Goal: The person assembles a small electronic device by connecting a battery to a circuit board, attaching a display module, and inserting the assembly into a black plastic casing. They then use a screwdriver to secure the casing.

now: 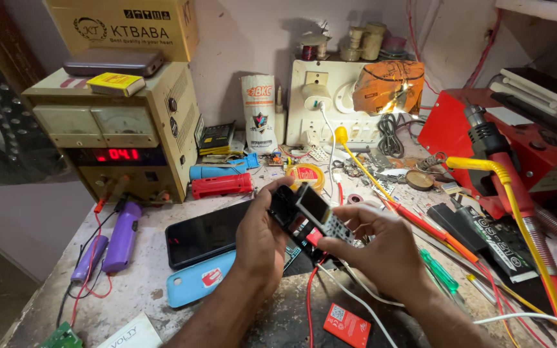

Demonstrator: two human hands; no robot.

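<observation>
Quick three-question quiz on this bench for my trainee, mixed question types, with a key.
1. True or false: both hands hold the small keypad phone above the bench.
2. Multiple choice: what lies directly left of the left hand? A) a black smartphone lying flat B) a pair of scissors C) a coffee mug
3. Fill in: the power supply at the back left has a lit ____ digital display.

Key:
1. True. The left hand and the right hand both grip it.
2. A, the black smartphone, next to a light blue phone case.
3. Red.
</observation>
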